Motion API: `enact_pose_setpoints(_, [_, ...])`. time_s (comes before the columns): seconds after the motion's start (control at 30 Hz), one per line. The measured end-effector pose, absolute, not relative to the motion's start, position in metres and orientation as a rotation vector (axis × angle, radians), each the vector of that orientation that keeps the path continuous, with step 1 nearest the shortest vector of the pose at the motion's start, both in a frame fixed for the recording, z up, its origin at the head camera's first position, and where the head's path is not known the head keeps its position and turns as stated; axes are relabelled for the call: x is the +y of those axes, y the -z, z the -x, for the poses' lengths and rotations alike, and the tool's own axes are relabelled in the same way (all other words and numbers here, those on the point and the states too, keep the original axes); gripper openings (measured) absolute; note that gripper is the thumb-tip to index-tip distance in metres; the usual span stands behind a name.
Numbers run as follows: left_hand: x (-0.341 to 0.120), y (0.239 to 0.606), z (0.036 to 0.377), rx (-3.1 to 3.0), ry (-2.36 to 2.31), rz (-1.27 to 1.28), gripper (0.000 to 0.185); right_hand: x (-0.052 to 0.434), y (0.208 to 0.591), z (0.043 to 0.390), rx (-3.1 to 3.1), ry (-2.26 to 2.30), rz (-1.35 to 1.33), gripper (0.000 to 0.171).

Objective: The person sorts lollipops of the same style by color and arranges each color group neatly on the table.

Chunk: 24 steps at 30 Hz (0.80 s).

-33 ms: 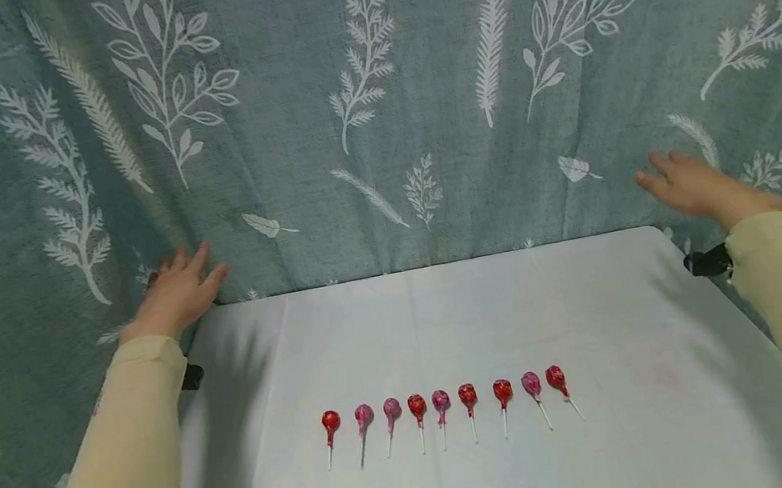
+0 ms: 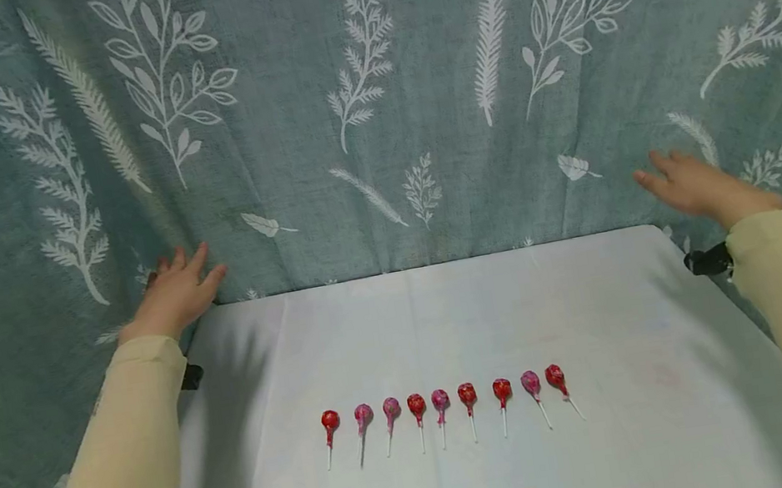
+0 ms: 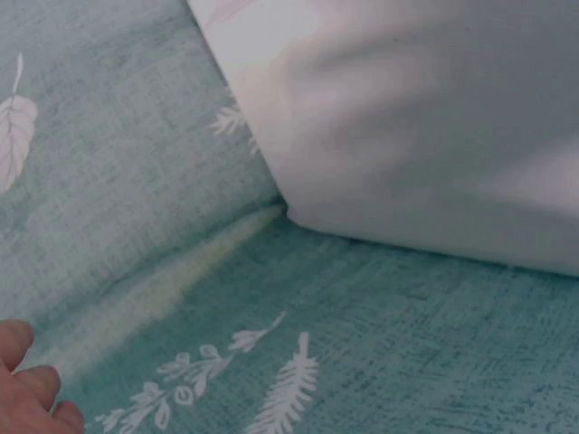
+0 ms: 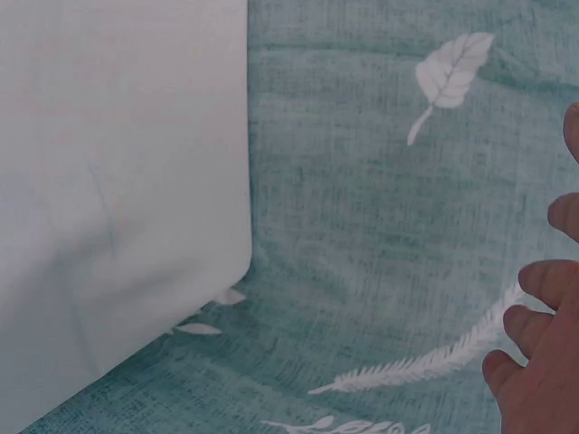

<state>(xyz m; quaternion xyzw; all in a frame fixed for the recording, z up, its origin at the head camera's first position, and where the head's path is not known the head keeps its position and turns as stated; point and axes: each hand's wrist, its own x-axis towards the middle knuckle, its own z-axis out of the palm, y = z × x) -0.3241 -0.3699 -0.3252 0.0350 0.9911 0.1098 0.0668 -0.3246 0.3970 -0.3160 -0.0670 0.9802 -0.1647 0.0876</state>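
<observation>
Several wrapped lollipops (image 2: pixel 417 405), some red and some pink, lie in a row across the white table (image 2: pixel 522 309). Their round heads point to the far side and their sticks towards the person. The left hand (image 2: pixel 174 291) is held out over the table's far left corner, fingers spread, holding nothing. Over by the far right corner, the right hand (image 2: pixel 704 184) is raised with straight, parted fingers and nothing in them. Both hands are well away from the lollipops. Only fingertips (image 3: pixel 36 384) show in the left wrist view, and part of the hand in the right wrist view.
A green-blue curtain (image 2: pixel 280 109) with white leaf prints hangs behind the table and down both sides. The table's far corners are rounded. Dark straps (image 2: pixel 708 261) show at the wrists, and shadows of both arms fall on the tabletop.
</observation>
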Motion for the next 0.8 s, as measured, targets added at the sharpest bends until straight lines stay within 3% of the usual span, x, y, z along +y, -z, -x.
enact_pose_setpoints(0.27, [-0.367, 0.324, 0.328, 3.004, -0.348, -0.136, 0.086, 0.400, 0.318, 0.324, 2.935, 0.497, 0.215, 0.088])
enact_pose_setpoints(0.8, [-0.363, 0.354, 0.295, 3.061, -0.561, -0.208, 0.087, 0.341, 0.337, 0.319, 3.018, 0.596, 0.473, 0.074])
